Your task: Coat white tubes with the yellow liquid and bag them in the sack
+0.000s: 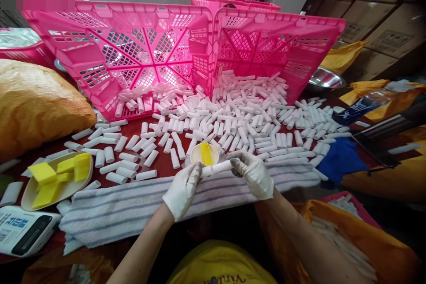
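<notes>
A white tube (220,167) is held level above the striped towel (133,206). My left hand (183,190), in a dirty white glove, pinches its left end. At its right end, the gloved fingers of my right hand (253,174) are closed on it. Just behind the tube stands a small cream dish (196,155) with a yellow sponge strip (207,154) in it. Many white tubes (233,122) lie scattered and heaped on the red table beyond the hands.
Pink baskets (213,31) lie tipped behind the heap. At left are a dish of yellow sponges (49,182), a white device (26,230) and an orange sack (40,106). A blue cloth (336,159) lies at right, and an open orange bag (366,235) sits lower right.
</notes>
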A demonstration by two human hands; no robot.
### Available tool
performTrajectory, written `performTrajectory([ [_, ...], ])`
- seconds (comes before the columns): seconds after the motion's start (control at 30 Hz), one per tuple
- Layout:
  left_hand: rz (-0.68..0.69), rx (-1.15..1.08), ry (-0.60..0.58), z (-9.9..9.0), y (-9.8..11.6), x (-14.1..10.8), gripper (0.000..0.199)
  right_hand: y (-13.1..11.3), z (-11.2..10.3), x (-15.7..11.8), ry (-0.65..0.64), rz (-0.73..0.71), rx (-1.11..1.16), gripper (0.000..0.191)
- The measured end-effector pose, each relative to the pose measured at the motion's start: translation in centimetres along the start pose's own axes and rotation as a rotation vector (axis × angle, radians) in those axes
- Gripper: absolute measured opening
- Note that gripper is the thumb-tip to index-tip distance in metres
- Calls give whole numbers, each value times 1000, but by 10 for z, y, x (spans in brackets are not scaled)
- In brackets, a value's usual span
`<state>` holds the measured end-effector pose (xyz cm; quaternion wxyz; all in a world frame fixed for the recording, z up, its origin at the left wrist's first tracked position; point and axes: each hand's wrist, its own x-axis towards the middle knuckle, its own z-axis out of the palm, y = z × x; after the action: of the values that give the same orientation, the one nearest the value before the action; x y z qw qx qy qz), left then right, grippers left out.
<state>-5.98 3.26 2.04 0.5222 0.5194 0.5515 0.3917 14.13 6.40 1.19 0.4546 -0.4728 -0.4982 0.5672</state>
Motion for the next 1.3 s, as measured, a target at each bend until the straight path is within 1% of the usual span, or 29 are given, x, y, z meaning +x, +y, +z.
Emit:
performTrajectory([
  [0.07, -4, 12, 33, 2, -4, 0, 43, 0, 1, -2, 10, -4, -35, 36],
  [0.13, -45, -16, 48, 4, -7, 0, 45, -2, 3, -6, 26, -31, -106, 35],
  [0.23, -137, -62, 40, 6, -11, 0, 51, -6, 8, -14, 35, -101, -213, 31],
  [0.3, -175, -31, 34, 8, -13, 0, 53, -8, 9, -18, 22, -114, -245, 32],
  [0.37, -212, -17, 28, 9, -14, 1, 54, -10, 9, -19, 14, -79, -249, 35],
  [0.5, -303, -137, -19, 13, -14, 2, 52, -7, 7, -16, 11, 58, -126, 43],
  [0.6, -245, -50, 23, 14, -17, 3, 53, -4, 4, -12, 2, 125, -32, 44],
  [0.7, -188, 62, 72, 13, -21, 5, 55, -1, 2, -9, -8, 133, 39, 42],
  [0.77, -175, 92, 75, 13, -22, 6, 56, 1, 2, -9, -7, 122, 23, 41],
  [0.87, -189, 106, 69, 15, -20, 6, 56, 2, 5, -13, -2, 79, -106, 39],
  [0.9, -209, 87, 67, 16, -18, 6, 55, 2, 6, -15, 4, 41, -167, 38],
  [0.93, -243, 49, 54, 16, -16, 6, 55, 2, 6, -18, 15, -29, -242, 35],
  [0.97, -290, -7, 20, 17, -15, 5, 54, 1, 6, -21, 16, -145, -339, 32],
  [1.0, -349, -75, -41, 17, -13, 5, 52, 0, 6, -24, 4, -302, -461, 29],
  [1.1, -500, -206, -301, 21, -11, 1, 49, -5, 5, -30, -69, -840, -895, 20],
  [1.13, -516, -198, -361, 24, -10, -1, 49, -6, 5, -31, -80, -959, -1009, 21],
  [1.17, -501, -163, -375, 28, -9, -2, 50, -6, 6, -32, -79, -1026, -1085, 25],
  [1.2, -455, -102, -337, 32, -8, -5, 50, -5, 8, -33, -54, -1045, -1116, 28],
  [1.23, -381, -24, -250, 37, -6, -7, 50, -4, 10, -33, -19, -1022, -1103, 30],
  [1.27, -287, 71, -136, 41, -4, -9, 50, -2, 12, -34, 30, -953, -1056, 32],
  [1.3, -179, 175, -4, 45, -2, -10, 49, -1, 15, -34, 90, -853, -989, 32],
])
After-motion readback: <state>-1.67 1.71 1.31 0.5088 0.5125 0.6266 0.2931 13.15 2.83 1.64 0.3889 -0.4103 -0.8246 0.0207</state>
